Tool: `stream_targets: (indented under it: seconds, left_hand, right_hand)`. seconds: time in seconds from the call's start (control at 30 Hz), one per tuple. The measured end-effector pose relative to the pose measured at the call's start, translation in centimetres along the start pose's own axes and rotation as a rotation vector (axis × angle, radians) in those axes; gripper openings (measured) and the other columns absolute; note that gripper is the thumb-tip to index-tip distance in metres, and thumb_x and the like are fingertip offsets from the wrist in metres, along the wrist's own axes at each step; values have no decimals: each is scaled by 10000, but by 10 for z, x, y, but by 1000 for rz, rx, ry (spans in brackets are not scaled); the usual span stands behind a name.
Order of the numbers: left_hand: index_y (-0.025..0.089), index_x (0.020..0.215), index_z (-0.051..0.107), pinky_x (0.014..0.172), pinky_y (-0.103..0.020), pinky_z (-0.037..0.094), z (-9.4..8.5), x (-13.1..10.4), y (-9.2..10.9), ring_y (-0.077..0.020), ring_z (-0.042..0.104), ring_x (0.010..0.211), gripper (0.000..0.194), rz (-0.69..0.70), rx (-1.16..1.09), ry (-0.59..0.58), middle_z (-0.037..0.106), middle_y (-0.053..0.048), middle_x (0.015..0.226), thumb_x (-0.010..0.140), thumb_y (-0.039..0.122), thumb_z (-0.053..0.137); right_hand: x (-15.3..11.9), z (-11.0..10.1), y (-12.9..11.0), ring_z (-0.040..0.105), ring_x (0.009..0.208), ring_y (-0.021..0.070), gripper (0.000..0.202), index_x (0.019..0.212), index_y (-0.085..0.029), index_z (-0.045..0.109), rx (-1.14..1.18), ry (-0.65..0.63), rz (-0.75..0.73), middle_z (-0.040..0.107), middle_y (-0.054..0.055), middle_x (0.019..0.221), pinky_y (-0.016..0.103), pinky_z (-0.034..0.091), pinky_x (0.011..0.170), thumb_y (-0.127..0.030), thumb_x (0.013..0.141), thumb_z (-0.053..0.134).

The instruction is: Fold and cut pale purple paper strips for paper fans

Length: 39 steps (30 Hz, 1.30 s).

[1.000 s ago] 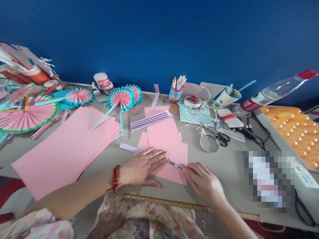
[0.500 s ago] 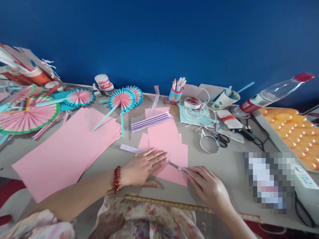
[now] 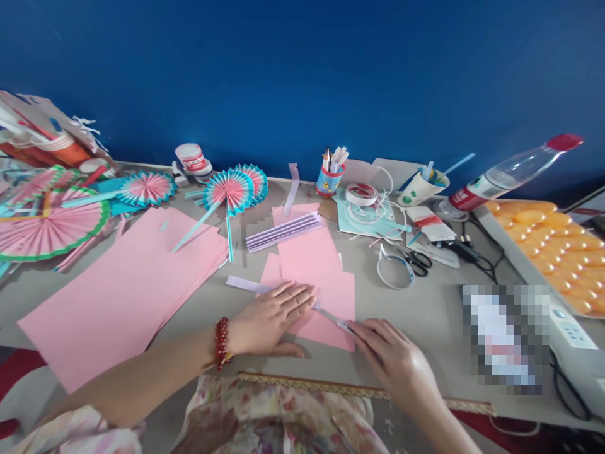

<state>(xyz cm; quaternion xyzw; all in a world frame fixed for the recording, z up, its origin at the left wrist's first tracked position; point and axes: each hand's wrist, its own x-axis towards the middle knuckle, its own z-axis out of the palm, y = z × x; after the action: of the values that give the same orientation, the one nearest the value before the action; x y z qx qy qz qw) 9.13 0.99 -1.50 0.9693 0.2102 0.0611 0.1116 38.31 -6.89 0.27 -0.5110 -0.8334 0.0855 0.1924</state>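
Observed at the middle of the desk (image 3: 439, 334), toward its front edge: a pink sheet (image 3: 336, 290) lies flat, partly covered by the left hand (image 3: 269, 321). That hand is open, palm down, fingers together and pointing to the right; its place on the sheet is unchanged over the last second. A purple strip (image 3: 243, 283) runs in under its fingers from the left.

The right hand (image 3: 399, 359) grips a slim knife (image 3: 333, 318), its tip right at the left fingertips. Change noted: this hand has drawn back slightly, to the sheet's right border, so more of the tool now shows. In my judgement the sheet remains firmly pinned while the blade is worked; the fingertips appear exposed. Whether the tip has cut anything cannot be told.

Toward the desk's back edge, pleated purple paper (image 3: 283, 232) lies across another pink sheet (image 3: 307, 255).
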Motion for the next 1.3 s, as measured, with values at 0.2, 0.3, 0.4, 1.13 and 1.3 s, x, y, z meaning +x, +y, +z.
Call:
stream_targets:
  seconds: [0.2, 0.3, 0.4, 1.13, 1.3]
  left_hand:
    - [61, 1581, 165, 1257, -453, 99, 1, 0, 0, -281, 150, 1529, 945, 6, -2, 14, 188, -172, 1633, 943, 737, 335]
    - [65, 1581, 161, 1257, -455, 119, 1, 0, 0, -278, 161, 1528, 950, 15, 6, 34, 209, -174, 1628, 938, 736, 357]
    - [61, 1583, 146, 1256, -453, 136, 1, -1, 0, -279, 162, 1527, 968, 9, 6, 53, 204, -178, 1629, 931, 738, 375]
    - [53, 1579, 156, 1250, -456, 147, 3, 1, -1, -289, 163, 1525, 964, 11, 15, 50, 216, -191, 1625, 933, 735, 374]
    - [66, 1580, 172, 1251, -464, 112, -4, -11, -2, -294, 173, 1523, 979, -52, 35, 48, 211, -184, 1628, 918, 764, 348]
  right_hand:
    - [1, 1, -3, 649, 873, 185, 299, 1160, -210, 692, -6, 25, -6, 687, 82, 978, 294, 552, 760, -189, 992, 446]
    - [1, 1, -4, 646, 880, 187, 294, 1165, -204, 686, -12, 24, -7, 683, 82, 981, 294, 547, 760, -184, 991, 450]
    - [2, 1, -5, 645, 875, 186, 297, 1171, -202, 683, -14, 21, -12, 680, 81, 978, 294, 545, 755, -180, 990, 449]
    - [11, 13, -16, 641, 869, 190, 294, 1139, -203, 694, -77, 62, 13, 677, 88, 967, 297, 540, 762, -190, 991, 440]
    - [13, 15, -16, 632, 833, 175, 304, 1124, -201, 703, -67, 62, 2, 665, 83, 937, 281, 538, 720, -185, 995, 429]
